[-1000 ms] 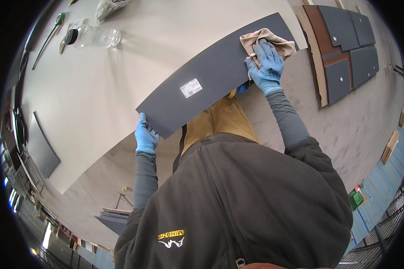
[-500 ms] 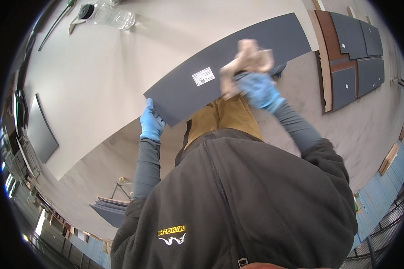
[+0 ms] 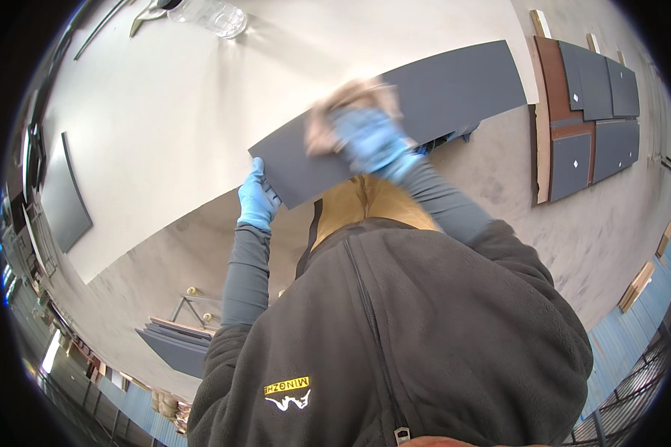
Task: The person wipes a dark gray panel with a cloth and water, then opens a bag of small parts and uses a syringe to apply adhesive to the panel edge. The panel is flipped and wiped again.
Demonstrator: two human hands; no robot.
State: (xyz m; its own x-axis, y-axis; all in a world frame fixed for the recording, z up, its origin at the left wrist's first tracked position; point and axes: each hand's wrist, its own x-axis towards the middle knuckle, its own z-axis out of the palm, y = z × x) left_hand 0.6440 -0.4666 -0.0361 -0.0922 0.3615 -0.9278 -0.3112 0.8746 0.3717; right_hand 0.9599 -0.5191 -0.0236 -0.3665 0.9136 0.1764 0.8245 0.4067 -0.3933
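Note:
A long dark grey panel point(image 3: 455, 83) lies slantwise in front of me, mostly over the white tabletop point(image 3: 156, 149), its near edge close to my lap. My left hand point(image 3: 258, 201), in a blue glove, grips the panel's near left corner, thumb on top. In my blue-gloved right hand point(image 3: 373, 143) is a crumpled beige rag point(image 3: 318, 130), pressed to the left half of the panel's face. Motion blurs this hand and the rag. The white label on the panel is hidden behind them.
A clear bottle point(image 3: 215, 18) lies on the table's far side. Another grey panel point(image 3: 65, 197) is at the left. Grey panels point(image 3: 608, 153) are stacked on brown boards at the right. More panels point(image 3: 175, 346) rest on a stand at the lower left.
My right hand and the rag have swept left along the panel and now cover the label. My left hand keeps its hold on the corner. The whole view has shifted slightly.

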